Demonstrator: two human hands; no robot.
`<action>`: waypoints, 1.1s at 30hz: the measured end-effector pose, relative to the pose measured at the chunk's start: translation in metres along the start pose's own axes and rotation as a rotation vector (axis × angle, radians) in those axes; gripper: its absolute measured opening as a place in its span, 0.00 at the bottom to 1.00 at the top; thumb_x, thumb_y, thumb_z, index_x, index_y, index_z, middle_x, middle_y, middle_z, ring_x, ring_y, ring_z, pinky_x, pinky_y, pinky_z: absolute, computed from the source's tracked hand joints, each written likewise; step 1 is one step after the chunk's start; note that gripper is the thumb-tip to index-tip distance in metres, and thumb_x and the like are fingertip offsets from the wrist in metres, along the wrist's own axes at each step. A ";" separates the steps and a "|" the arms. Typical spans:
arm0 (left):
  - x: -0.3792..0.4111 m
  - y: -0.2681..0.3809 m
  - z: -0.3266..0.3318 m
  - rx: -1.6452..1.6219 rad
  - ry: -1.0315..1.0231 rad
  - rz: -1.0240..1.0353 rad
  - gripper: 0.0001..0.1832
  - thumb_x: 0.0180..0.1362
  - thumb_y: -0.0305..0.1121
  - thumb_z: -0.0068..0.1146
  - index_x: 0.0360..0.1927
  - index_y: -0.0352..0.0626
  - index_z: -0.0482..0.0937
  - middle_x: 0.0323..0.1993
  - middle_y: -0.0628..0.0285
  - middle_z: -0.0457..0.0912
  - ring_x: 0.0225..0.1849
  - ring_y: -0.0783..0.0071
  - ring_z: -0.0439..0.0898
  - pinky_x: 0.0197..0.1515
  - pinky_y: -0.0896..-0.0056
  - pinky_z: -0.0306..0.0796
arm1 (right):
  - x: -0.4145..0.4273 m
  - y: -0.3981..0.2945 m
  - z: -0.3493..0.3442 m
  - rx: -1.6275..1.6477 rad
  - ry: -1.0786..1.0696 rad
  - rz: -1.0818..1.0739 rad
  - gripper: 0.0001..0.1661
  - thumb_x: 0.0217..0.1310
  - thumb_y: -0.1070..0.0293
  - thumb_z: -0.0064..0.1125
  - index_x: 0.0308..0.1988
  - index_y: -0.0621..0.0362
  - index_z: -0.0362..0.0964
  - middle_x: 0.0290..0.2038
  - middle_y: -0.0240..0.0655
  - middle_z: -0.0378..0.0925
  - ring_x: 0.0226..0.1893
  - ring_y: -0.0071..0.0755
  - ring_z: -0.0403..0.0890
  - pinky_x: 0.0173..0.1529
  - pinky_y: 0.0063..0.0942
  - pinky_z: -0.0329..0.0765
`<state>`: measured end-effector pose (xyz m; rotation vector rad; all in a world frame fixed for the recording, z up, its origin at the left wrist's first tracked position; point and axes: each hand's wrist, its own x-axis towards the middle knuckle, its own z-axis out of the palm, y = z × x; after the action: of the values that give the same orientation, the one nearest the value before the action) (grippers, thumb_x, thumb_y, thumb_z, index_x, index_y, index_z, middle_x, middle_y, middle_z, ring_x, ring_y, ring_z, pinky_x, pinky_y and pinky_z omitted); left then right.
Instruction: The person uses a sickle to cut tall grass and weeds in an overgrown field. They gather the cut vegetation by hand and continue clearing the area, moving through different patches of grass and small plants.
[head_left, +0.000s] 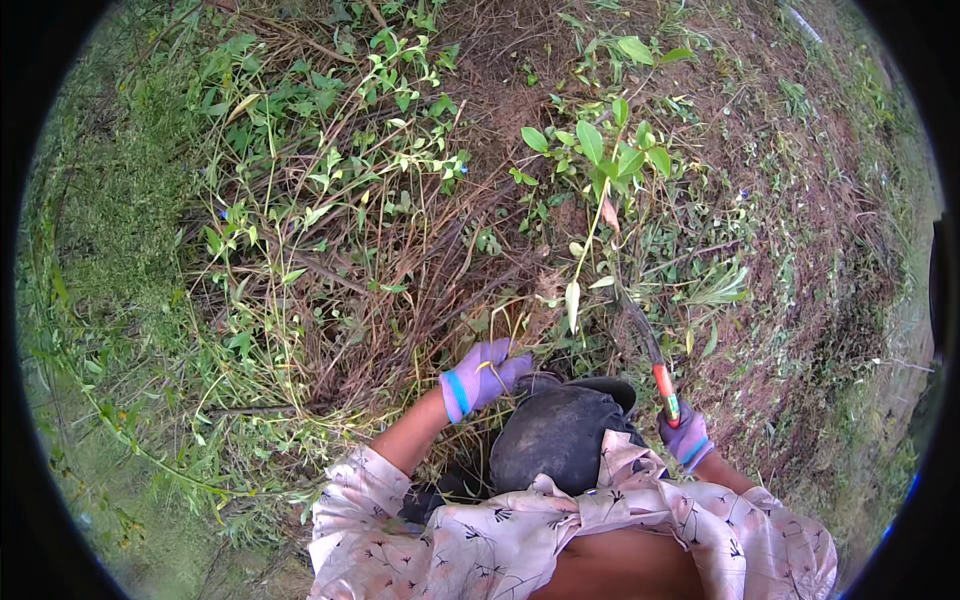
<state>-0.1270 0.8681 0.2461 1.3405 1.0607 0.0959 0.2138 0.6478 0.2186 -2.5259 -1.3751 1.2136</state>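
My right hand (684, 435), in a purple glove with a blue-striped cuff, grips the lower end of a red-orange handle (664, 384). A dark, curved metal shaft (643, 328) leads from that handle up into the weeds; the tool looks like a sickle, its far end hidden among leaves. My left hand (484, 376), gloved the same way, is low in the weeds left of my knee, fingers curled around thin yellowish weed stems (495, 322). A broad-leaved green seedling (606, 169) stands ahead of the tool, with pale, wilted leaves low on its stem.
My bent knee in dark trousers (544, 435) and a dark shoe (607, 390) lie between my hands. Dry brown stalks (442, 255) and leafy weeds (322, 180) cover the ground ahead. Denser growth (127, 225) stands at left. Cut plant litter (795, 300) covers the right side.
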 end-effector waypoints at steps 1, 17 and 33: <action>-0.006 -0.007 -0.010 -0.055 0.010 0.001 0.12 0.59 0.38 0.52 0.25 0.41 0.72 0.17 0.73 0.67 0.21 0.84 0.63 0.23 0.76 0.60 | 0.018 -0.021 -0.011 0.030 0.017 -0.074 0.14 0.53 0.60 0.57 0.36 0.55 0.68 0.24 0.48 0.75 0.27 0.53 0.77 0.32 0.40 0.73; -0.094 -0.090 -0.094 0.699 0.546 -0.343 0.16 0.56 0.43 0.48 0.36 0.38 0.74 0.27 0.42 0.79 0.32 0.42 0.78 0.35 0.49 0.71 | -0.022 -0.003 -0.019 -0.057 -0.055 -0.098 0.10 0.48 0.67 0.58 0.34 0.57 0.70 0.20 0.40 0.74 0.21 0.38 0.76 0.27 0.33 0.71; -0.085 0.076 -0.123 0.835 0.338 -0.053 0.25 0.58 0.48 0.49 0.53 0.42 0.70 0.37 0.48 0.81 0.40 0.50 0.80 0.45 0.57 0.72 | 0.242 -0.405 0.027 0.105 0.073 -0.542 0.13 0.52 0.64 0.54 0.36 0.62 0.69 0.27 0.47 0.77 0.29 0.52 0.80 0.31 0.41 0.75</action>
<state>-0.2177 0.9295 0.3727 2.0895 1.5060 -0.1907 -0.0145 1.0611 0.1952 -1.9120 -1.7586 1.0357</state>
